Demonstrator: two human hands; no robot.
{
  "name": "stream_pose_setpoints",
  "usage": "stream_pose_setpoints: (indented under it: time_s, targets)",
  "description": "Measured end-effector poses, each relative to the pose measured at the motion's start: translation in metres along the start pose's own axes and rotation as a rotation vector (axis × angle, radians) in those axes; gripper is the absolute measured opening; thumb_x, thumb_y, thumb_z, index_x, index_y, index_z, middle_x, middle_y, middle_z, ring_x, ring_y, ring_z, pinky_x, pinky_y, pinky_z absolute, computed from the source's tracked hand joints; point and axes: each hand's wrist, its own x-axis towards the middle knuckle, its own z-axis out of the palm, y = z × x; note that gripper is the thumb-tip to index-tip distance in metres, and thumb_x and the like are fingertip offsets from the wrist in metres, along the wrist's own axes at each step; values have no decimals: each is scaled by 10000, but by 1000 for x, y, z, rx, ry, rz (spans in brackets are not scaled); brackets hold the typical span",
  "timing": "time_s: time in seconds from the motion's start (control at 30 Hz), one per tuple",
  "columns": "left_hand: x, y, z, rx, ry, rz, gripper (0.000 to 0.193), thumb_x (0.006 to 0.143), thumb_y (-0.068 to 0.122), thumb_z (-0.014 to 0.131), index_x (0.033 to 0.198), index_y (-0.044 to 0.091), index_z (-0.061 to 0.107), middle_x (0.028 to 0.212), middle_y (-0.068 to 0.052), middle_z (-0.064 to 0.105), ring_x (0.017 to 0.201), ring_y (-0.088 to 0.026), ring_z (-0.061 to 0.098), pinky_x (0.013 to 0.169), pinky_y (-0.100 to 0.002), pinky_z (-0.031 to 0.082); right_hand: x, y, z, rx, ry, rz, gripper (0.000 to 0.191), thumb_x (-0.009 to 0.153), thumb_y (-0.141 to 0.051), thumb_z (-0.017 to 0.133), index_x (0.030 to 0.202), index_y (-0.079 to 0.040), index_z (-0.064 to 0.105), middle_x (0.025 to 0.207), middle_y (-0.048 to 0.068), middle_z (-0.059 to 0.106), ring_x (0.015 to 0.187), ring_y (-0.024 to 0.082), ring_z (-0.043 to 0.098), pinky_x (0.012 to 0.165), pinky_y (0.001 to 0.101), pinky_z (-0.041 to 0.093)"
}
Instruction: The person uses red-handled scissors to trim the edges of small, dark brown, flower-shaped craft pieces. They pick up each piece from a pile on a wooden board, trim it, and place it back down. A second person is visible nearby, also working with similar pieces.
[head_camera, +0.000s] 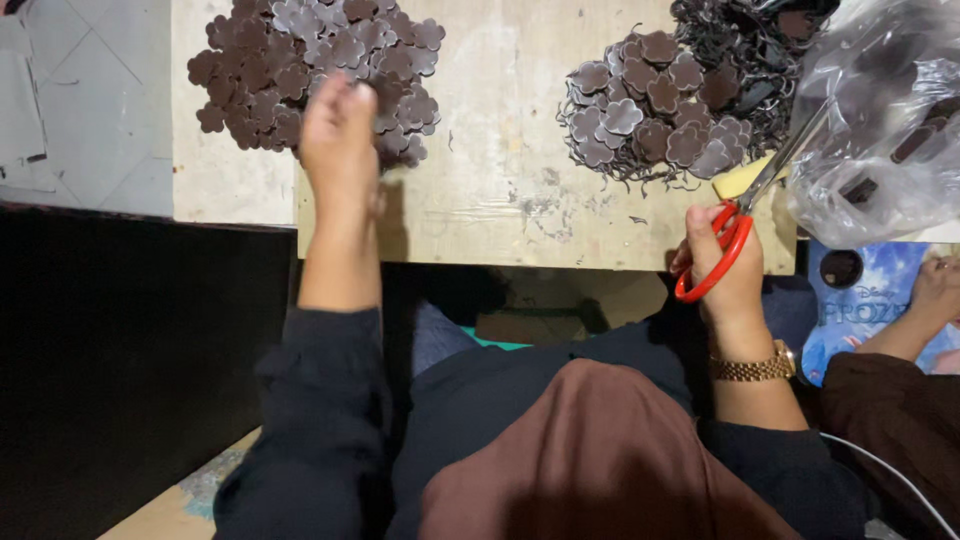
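While the right hand (725, 265) grips red scissors (735, 225) at four o'clock, blades angled clear of the board (500, 190), the left hand (338, 130) reaches to eleven o'clock, fingers pressed onto a heap of brown flower-shaped cutouts (300, 70), possibly picking one.

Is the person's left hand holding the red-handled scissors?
No, the red-handled scissors are in the right hand, while the left hand reaches into a pile of brown flower-shaped pieces.
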Motion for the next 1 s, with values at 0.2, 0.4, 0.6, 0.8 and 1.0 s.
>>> stream_pose_setpoints:
  time_s: [0.2,0.4,0.6,0.8,1.0]
  targets:
    - [0,-3,-7,1179,89,168,728,1046,444,562,1613,87,276,1700,-229,99,1548,-417,-26,1224,-646,67,5,6,4,-78,32,-97,245,1073,-241,689,1079,-65,518,733,19,592,576,105,562,545,259,467]
    - [-41,-31,-5,1318,45,230,894,1091,578,491,1688,28,116,1680,-295,-162,1499,-485,-265,1179,-756,-108,23,-2,1,-96,30,-112,227,1054,-235,678,1070,-90,503,696,7,556,494,100,512,444,262,401]
    - [-68,-40,27,1342,-288,299,1142,966,729,587,1659,-24,80,1651,-330,-131,1482,-507,-213,1149,-757,-114,45,-7,4,100,34,-163,203,1100,-210,646,1048,-88,492,693,-1,507,501,102,480,479,269,431]
    - [-103,-46,86,1292,-613,329,1195,819,785,608,1621,33,139,1680,-288,50,1565,-439,-22,1200,-675,-4,53,-8,9,191,62,-268,200,1093,-197,657,1087,-78,495,721,10,539,541,109,507,520,273,461]
    - [-103,-57,148,1243,-664,412,1149,876,750,601,1605,3,122,1675,-257,64,1563,-413,9,1203,-684,2,50,-6,9,17,115,-314,210,1083,-181,672,1070,-65,498,765,-1,569,551,88,543,511,240,462]
